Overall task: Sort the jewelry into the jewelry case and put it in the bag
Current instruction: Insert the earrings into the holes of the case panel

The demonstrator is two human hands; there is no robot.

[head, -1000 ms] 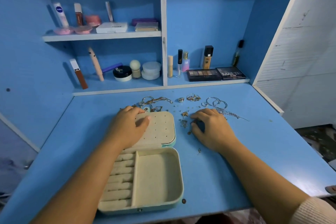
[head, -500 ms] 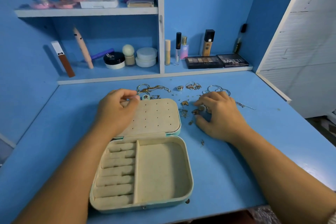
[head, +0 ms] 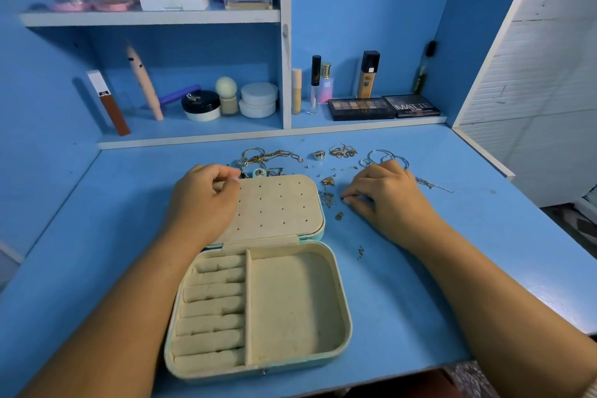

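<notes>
your case [head: 297, 307] lies open and empty, with all the jewelry [head: 342, 151] loose on the table [head: 452, 252]. your left hand [head: 203, 203] curls at the lid [head: 277, 207] corner, your right hand [head: 384, 197] over small pieces [head: 328, 199]; i cannot tell if either holds anything.

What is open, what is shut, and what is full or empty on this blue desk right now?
jewelry case: open, lying flat, empty.
earring panel: holes all bare.
jewelry: loose on the desk, unsorted.
left hand: fingers curled at the panel's far corner; hold unclear.
right hand: fingertips down among small pieces; pinch unclear.
</notes>
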